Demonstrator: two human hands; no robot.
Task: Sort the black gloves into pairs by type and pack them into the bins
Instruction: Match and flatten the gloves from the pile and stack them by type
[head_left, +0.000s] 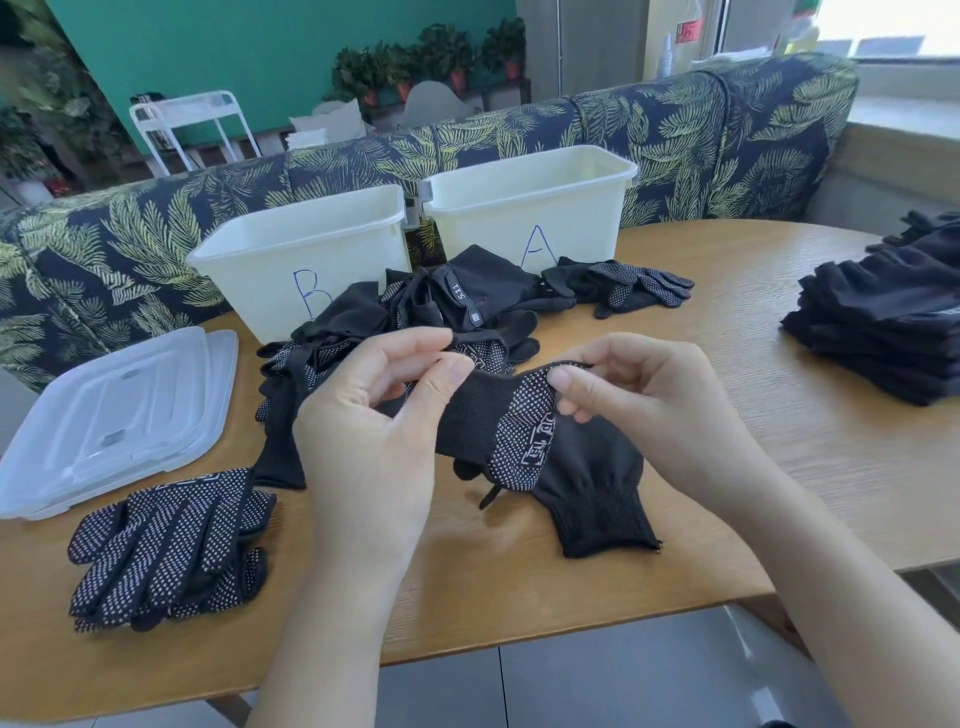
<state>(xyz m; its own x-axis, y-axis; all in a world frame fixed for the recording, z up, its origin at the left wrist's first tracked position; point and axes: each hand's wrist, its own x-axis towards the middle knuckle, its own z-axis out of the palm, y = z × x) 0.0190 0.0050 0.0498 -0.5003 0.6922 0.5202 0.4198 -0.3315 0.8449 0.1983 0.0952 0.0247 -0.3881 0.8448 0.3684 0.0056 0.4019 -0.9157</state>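
Observation:
Both my hands hold black dotted knit gloves (524, 436) above the table's middle. My left hand (374, 415) pinches the cuff end between thumb and fingers. My right hand (639, 405) pinches the dotted palm edge; a second plain-side glove hangs below it, cuff toward me. Behind them lies a loose heap of black gloves (415, 317), dotted and smooth ones mixed. A stacked pile of dotted gloves (166, 545) rests at the front left. Another dotted pair (634, 286) lies before bin A (530, 208). Bin B (306, 260) stands left of it; the visible part of both bins holds nothing.
Clear plastic lids (114, 415) lie at the table's left. A tall stack of smooth black gloves (883, 322) sits at the right edge. A leaf-patterned sofa (675, 140) backs the wooden table (753, 467). The table's front edge runs just below my wrists.

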